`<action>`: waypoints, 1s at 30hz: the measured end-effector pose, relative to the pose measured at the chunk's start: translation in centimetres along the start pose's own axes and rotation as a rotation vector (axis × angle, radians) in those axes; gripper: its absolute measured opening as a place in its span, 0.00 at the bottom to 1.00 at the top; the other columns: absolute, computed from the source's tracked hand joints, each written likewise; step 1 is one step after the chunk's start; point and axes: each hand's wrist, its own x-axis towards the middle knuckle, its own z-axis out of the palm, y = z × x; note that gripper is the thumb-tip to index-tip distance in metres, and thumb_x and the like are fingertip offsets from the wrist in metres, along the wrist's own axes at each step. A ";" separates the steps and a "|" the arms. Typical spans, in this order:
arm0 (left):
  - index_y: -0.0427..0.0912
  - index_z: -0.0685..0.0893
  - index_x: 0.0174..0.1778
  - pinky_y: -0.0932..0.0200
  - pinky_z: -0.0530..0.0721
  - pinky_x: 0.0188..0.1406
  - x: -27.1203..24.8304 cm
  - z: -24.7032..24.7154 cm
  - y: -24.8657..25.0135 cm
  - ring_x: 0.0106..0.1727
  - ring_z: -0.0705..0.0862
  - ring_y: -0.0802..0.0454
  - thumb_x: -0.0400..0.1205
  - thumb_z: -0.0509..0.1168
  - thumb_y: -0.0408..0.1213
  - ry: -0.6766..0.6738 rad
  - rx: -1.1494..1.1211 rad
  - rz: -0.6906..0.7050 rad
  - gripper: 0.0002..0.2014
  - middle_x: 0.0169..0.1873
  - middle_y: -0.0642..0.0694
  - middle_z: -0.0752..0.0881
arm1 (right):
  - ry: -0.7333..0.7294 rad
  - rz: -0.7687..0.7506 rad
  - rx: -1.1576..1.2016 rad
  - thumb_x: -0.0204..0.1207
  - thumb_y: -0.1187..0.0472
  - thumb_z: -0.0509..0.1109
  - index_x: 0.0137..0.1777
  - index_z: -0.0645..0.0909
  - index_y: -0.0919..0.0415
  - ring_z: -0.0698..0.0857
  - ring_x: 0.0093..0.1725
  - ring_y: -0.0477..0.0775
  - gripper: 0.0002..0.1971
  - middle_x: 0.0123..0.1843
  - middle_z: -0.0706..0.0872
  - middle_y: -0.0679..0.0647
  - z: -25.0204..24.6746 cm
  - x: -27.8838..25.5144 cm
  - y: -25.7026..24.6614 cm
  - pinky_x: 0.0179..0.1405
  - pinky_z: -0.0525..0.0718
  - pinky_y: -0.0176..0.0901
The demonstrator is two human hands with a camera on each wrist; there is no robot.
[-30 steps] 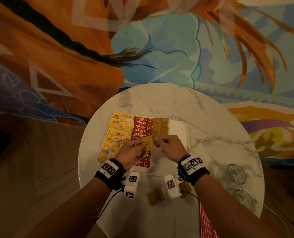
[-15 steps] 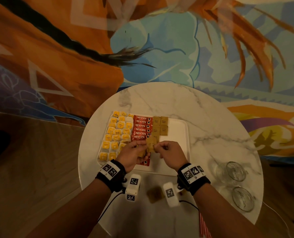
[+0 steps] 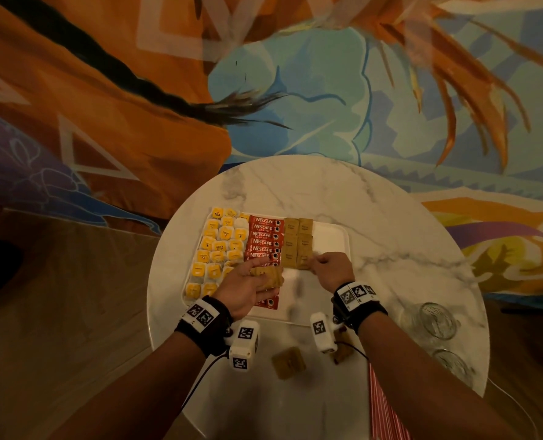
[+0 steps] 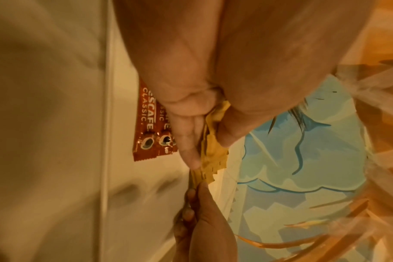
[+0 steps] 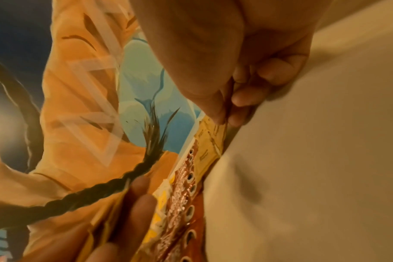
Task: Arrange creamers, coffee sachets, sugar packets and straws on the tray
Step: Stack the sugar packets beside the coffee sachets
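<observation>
On the white tray (image 3: 333, 236) lie yellow creamers (image 3: 219, 246) at the left, red Nescafe coffee sachets (image 3: 264, 239) in the middle and two columns of brown sugar packets (image 3: 297, 236) beside them. My left hand (image 3: 257, 279) grips a small stack of brown sugar packets (image 3: 273, 276) over the tray's near part; the left wrist view shows the stack (image 4: 213, 147) pinched between thumb and fingers. My right hand (image 3: 316, 265) pinches one sugar packet (image 3: 305, 263) at the near end of the right sugar column, low on the tray. In the right wrist view its fingertips (image 5: 218, 115) clamp the packet's edge.
Two loose brown packets (image 3: 289, 363) (image 3: 343, 346) lie on the round marble table (image 3: 295, 192) near my wrists. Two glass jars (image 3: 435, 322) (image 3: 452, 365) stand at the right, and red striped straws (image 3: 387, 411) lie at the near edge. The tray's right strip is bare.
My right hand has drawn one packet off the stack and carried it right and away, down to the sugar column. The left hand stays over the tray with the stack.
</observation>
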 end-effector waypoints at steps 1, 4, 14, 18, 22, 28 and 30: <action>0.41 0.78 0.69 0.48 0.89 0.50 0.0 0.0 0.0 0.59 0.90 0.36 0.84 0.63 0.20 0.007 0.004 -0.001 0.19 0.61 0.35 0.89 | 0.002 0.002 -0.007 0.78 0.51 0.74 0.34 0.89 0.54 0.87 0.37 0.55 0.13 0.35 0.90 0.52 0.0 0.1 0.0 0.33 0.81 0.41; 0.40 0.80 0.67 0.50 0.89 0.47 0.0 0.0 -0.1 0.59 0.90 0.35 0.83 0.66 0.22 0.024 0.038 0.003 0.18 0.59 0.36 0.91 | 0.025 0.010 0.001 0.77 0.49 0.74 0.41 0.88 0.53 0.89 0.44 0.54 0.10 0.41 0.91 0.49 0.0 0.2 -0.2 0.43 0.85 0.45; 0.33 0.86 0.60 0.55 0.79 0.39 0.2 -0.5 -0.9 0.37 0.82 0.50 0.80 0.74 0.31 0.041 0.258 0.055 0.13 0.49 0.36 0.87 | -0.260 -0.306 0.303 0.82 0.55 0.73 0.45 0.91 0.51 0.82 0.33 0.38 0.06 0.40 0.90 0.46 -0.6 -4.3 -2.8 0.33 0.83 0.35; 0.35 0.88 0.55 0.55 0.78 0.36 0.0 -0.5 -0.8 0.34 0.81 0.53 0.78 0.76 0.32 0.027 0.293 0.076 0.11 0.43 0.40 0.88 | -0.303 -0.354 0.263 0.80 0.58 0.76 0.48 0.92 0.52 0.84 0.35 0.35 0.03 0.43 0.91 0.45 -0.2 -5.1 -2.4 0.35 0.82 0.32; 0.33 0.87 0.59 0.52 0.80 0.40 -0.1 -0.7 -0.8 0.36 0.84 0.50 0.80 0.74 0.30 0.066 0.272 0.091 0.12 0.45 0.37 0.89 | -0.318 -0.341 0.204 0.78 0.60 0.76 0.42 0.91 0.52 0.84 0.35 0.34 0.04 0.38 0.90 0.42 0.3 -5.7 -1.2 0.39 0.79 0.32; 0.39 0.85 0.52 0.56 0.83 0.36 0.0 -0.9 -1.6 0.36 0.86 0.51 0.78 0.75 0.29 0.121 0.312 0.072 0.09 0.44 0.40 0.89 | -0.421 -0.317 0.164 0.79 0.57 0.75 0.45 0.90 0.56 0.82 0.32 0.35 0.04 0.38 0.89 0.44 0.4 -6.5 -0.5 0.40 0.80 0.35; 0.41 0.85 0.49 0.59 0.82 0.31 -0.1 -0.7 -1.8 0.33 0.85 0.53 0.78 0.76 0.28 0.126 0.327 0.063 0.08 0.40 0.43 0.88 | -0.385 -0.324 0.206 0.79 0.58 0.75 0.43 0.91 0.52 0.83 0.35 0.36 0.04 0.39 0.91 0.45 0.5 -6.4 -0.4 0.41 0.81 0.36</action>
